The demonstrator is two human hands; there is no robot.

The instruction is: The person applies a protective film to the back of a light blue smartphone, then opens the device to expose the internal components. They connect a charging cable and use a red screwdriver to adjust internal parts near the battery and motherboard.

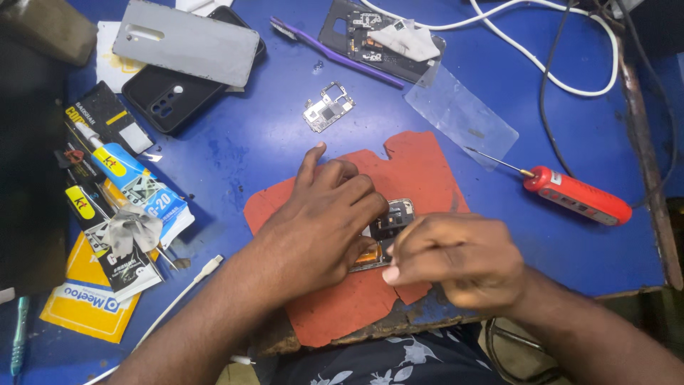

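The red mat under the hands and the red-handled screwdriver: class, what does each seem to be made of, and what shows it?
Red mat: probably rubber or silicone, matt; its edges are torn and ragged.
Red-handled screwdriver: glossy handle, likely plastic, with a highlight along it; thin shaft looks like bare metal, pale and shiny.

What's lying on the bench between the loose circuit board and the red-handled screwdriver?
In the head view, a clear plastic film lies between the circuit board and the red-handled screwdriver; the screwdriver's thin shaft reaches the film's edge.

Both forearms are bare, sleeveless; a dark garment (399, 360) with pale floral print shows below.
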